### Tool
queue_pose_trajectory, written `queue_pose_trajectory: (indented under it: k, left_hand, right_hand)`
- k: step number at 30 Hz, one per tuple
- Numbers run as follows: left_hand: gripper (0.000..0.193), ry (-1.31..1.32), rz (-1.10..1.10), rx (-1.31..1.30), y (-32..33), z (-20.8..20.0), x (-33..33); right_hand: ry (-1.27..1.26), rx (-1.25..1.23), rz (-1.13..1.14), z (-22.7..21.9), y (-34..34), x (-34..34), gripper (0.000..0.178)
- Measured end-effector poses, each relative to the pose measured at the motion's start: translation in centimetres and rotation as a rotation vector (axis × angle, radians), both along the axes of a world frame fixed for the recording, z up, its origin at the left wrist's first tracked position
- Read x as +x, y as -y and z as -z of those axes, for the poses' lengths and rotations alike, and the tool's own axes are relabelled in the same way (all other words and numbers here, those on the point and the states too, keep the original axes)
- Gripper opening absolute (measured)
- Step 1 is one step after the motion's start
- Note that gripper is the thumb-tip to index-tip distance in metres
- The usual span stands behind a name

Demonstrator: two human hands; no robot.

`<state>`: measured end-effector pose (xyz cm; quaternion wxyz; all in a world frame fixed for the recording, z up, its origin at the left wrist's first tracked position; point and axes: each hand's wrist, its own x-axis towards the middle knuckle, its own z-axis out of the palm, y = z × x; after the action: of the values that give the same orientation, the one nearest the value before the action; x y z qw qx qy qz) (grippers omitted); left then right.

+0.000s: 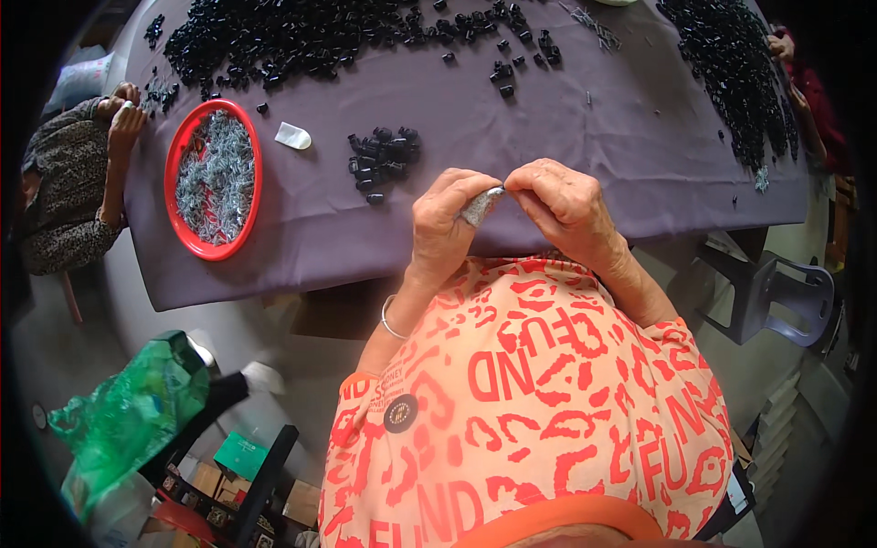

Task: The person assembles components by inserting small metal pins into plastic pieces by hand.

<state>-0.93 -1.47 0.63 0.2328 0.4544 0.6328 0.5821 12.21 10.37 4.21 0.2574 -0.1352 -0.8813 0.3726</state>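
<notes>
Between the fingertips of the left hand [440, 219] and the right hand [562, 201], over the near edge of the table, is a small grey piece [480, 208], pale and speckled like coarse knit, tapering toward a dark tip; it lies along the left hand's thumb side (whether worn there or held, I cannot tell). The left hand is closed in a pinch with its fingers bent; the right hand is pinched too, its tips touching or just beside the left's, and anything within its grip is too small to make out. Beyond the left hand sits a small heap of black pieces [384, 157], glossy, hard-looking and stubby, like short cylinders. A far larger mound of similar black parts [265, 41] spreads across the far side of the matt purple-grey cloth [365, 100], which is lightly creased. To the left, a smooth red oval basket [171, 178] holds a bristling tangle of thin silvery bits [217, 173], metallic in sheen, and just beside it lies a soft-looking white sleeve [292, 136], rounded at one end
</notes>
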Motion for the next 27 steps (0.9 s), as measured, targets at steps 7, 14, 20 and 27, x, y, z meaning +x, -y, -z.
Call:
queue_pose_trajectory:
  k: [7, 14, 20, 27]
  left_hand:
    - [0.014, 0.234, 0.073, -0.009, 0.2, -0.1, 0.0]
    - [0.013, 0.473, 0.174, -0.01, 0.4, 0.1, -0.7]
    - [0.014, 0.516, 0.217, -0.064, 0.1, -0.1, -1.5]
    - [0.014, 0.558, 0.207, -0.049, -0.1, 0.6, -1.7]
  right_hand:
    - [0.072, -0.219, 0.042, 0.0, 0.3, -0.1, 0.012]
    - [0.029, -0.196, 0.036, -0.1, 0.4, -0.6, 0.008]
    - [0.103, -0.22, -0.014, -0.5, -0.3, -0.6, 0.009]
    - [0.009, -0.021, -0.011, -0.1, 0.0, -1.5, 0.013]
